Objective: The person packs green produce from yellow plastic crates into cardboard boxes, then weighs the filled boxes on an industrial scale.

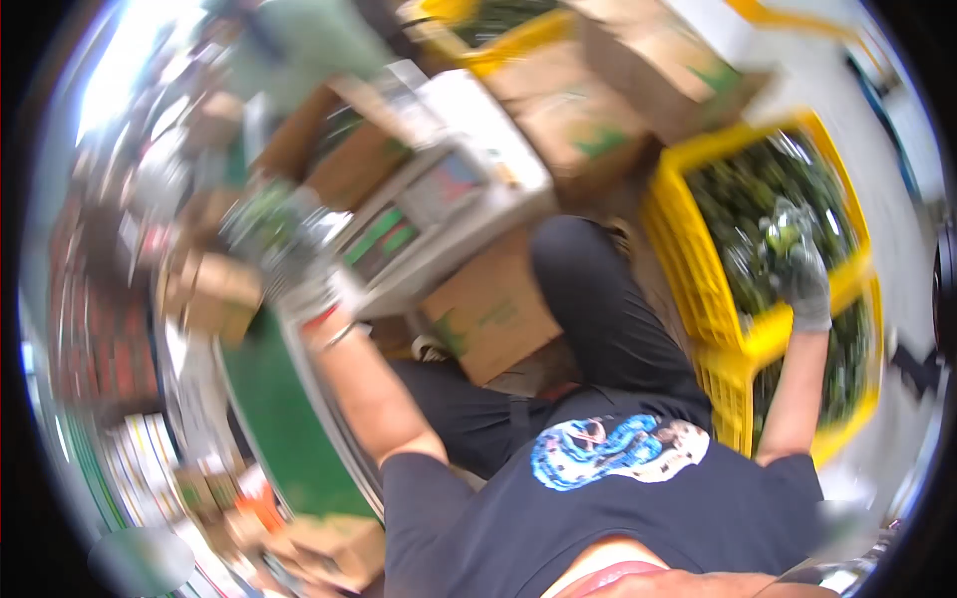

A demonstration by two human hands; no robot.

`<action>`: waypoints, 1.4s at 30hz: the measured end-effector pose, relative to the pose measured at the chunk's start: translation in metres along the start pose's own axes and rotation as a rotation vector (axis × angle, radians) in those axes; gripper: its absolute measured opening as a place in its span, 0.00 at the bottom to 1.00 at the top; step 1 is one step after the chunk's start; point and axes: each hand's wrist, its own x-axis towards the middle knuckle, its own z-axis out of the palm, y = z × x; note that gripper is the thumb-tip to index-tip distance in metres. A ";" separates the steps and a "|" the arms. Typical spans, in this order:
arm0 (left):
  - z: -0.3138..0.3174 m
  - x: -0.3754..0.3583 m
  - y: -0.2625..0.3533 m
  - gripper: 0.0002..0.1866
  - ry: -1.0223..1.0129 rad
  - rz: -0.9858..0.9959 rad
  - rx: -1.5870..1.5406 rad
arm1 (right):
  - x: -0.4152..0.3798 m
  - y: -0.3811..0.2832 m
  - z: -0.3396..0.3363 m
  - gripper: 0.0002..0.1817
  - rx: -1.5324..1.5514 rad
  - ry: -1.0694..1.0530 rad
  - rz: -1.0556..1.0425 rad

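My left hand [299,269], in a pale glove, reaches over beside the scale and is smeared by motion. At its fingers is a clear bag of green produce [261,221], which it appears to hold; the kind is too blurred to tell. My right hand [805,284], in a grey glove, is over the upper yellow crate [688,234]. Its fingers are closed around a clear bag of green produce [782,235]. Many more dark green bagged vegetables [733,184] fill that crate. A white scale [439,219] with a display panel stands between my hands.
A green conveyor belt [284,419] runs along my left. Open cardboard boxes [349,159] stand behind the scale, with more boxes [563,110] beyond it. Another yellow crate [723,399] sits under the upper one. A person in a light green top [299,50] is across from me.
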 end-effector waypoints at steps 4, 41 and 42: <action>-0.004 -0.016 0.008 0.15 0.054 0.042 -0.019 | 0.099 -0.011 0.190 0.32 -0.415 -0.404 -0.088; -0.048 0.003 0.014 0.16 0.340 0.312 0.787 | -0.008 0.001 -0.131 0.32 -1.362 0.701 0.074; -0.060 0.014 0.008 0.16 0.296 0.406 0.927 | -0.007 0.002 -0.123 0.34 -1.894 0.689 -0.050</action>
